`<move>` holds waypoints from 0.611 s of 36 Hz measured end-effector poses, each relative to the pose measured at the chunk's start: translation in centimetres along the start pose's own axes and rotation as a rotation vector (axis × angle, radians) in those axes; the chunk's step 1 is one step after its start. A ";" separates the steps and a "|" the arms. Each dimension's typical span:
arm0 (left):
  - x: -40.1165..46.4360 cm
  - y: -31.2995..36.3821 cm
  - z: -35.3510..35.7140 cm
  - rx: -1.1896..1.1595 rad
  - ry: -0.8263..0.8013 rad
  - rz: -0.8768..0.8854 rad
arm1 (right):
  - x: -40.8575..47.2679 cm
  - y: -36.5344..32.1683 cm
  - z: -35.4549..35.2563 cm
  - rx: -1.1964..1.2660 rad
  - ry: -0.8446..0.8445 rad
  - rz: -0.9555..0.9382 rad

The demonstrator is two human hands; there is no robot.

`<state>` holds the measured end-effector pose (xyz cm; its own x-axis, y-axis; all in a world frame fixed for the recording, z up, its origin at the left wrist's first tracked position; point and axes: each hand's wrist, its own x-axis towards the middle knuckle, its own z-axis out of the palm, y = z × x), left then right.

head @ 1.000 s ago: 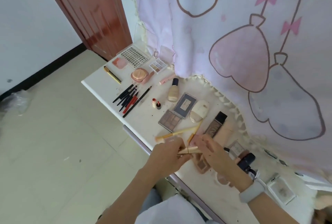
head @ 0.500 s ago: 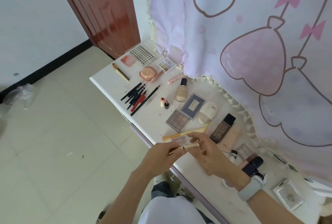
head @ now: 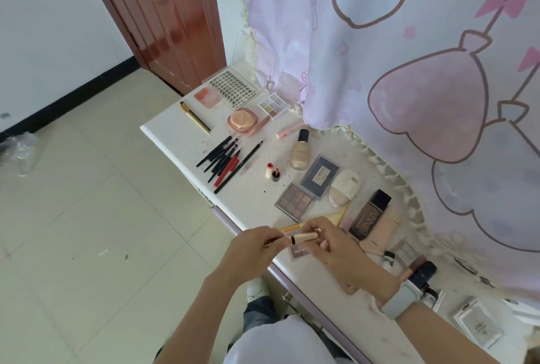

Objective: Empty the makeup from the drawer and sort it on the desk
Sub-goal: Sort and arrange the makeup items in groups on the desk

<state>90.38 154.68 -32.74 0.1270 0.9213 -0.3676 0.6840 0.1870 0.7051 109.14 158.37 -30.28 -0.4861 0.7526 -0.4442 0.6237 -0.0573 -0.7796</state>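
Observation:
A slim cream and gold makeup tube [head: 304,237] lies level between both hands at the desk's [head: 172,133] near edge. My left hand [head: 251,249] pinches its gold end; my right hand [head: 333,249] pinches its cream end. On the white desk lie a row of black and red pencils [head: 225,159], a foundation bottle [head: 301,153], a brown eyeshadow palette [head: 294,202], a dark blue compact [head: 320,176], a cream oval case [head: 343,187] and a dark UNNY tube [head: 369,214]. The drawer cannot be made out.
At the desk's far end sit a lash tray [head: 233,87], a pink blush [head: 207,97], a gold pen [head: 195,117], a round pink compact [head: 242,121] and a pastel palette [head: 274,105]. A pink curtain [head: 409,71] hangs over the back. More items crowd the right end, including a clear case [head: 479,324].
Both hands have lifted the tube slightly off the desk and toward me. The camera has shifted, so the desk sits further right and lower in view.

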 end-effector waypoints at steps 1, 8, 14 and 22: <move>0.2 -0.1 -0.2 0.004 -0.001 0.001 | 0.2 -0.2 0.0 -0.037 -0.011 0.012; 0.4 -1.3 -0.6 0.033 -0.094 -0.020 | 1.6 0.4 0.5 -0.403 -0.073 -0.015; 1.2 -2.8 -0.7 0.031 -0.168 -0.028 | 2.1 1.2 -0.4 -0.615 -0.016 -0.083; 3.1 -4.0 -1.7 -0.131 -0.170 -0.043 | 3.0 3.8 -2.0 -0.624 0.137 -0.122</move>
<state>86.87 157.35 -35.68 0.2269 0.8427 -0.4883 0.5938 0.2777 0.7552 111.30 161.69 -33.70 -0.5191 0.8088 -0.2764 0.8274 0.3946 -0.3996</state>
